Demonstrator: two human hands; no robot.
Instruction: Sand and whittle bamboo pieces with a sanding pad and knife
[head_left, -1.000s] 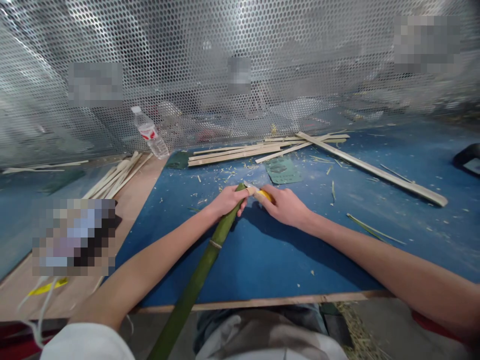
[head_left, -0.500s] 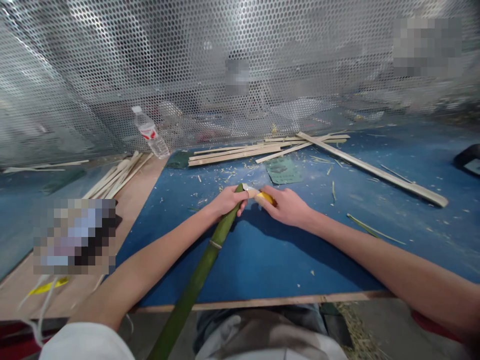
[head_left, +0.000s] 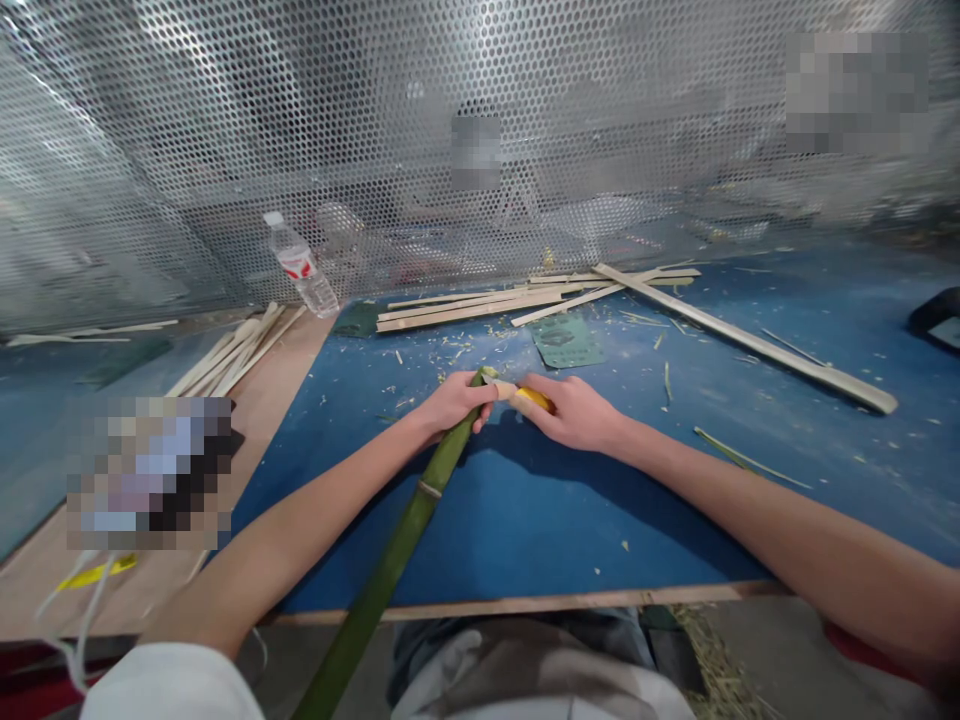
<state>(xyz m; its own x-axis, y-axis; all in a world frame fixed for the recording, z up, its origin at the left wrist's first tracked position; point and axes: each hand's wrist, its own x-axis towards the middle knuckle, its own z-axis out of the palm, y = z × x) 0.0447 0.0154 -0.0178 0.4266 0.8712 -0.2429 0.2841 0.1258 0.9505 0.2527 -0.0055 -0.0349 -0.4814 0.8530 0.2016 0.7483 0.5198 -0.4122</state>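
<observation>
A long green bamboo stick [head_left: 405, 533] slants from below the table edge up to the middle of the table. Near its top end, my left hand [head_left: 455, 400] is wrapped round it. In my right hand [head_left: 574, 410] is a knife [head_left: 537, 398] with a yellow handle. Its blade lies against the cut top of the bamboo, close to my left thumb. A pale section lies between the yellow handle and the blade. Part of the handle is hidden by my right fingers.
Pale bamboo strips [head_left: 472, 309] lie at the back, with a longer split piece [head_left: 757, 342] to the right. A bottle [head_left: 301, 268] leans near the perforated metal screen [head_left: 420, 180]. More strips [head_left: 225, 352] and a blurred-out device lie left. Shavings dot the blue mat [head_left: 517, 540].
The knife blade has turned slightly and shifted at the bamboo's tip, where a pale yellowish cut now shows. Both hands stay nearly in place.
</observation>
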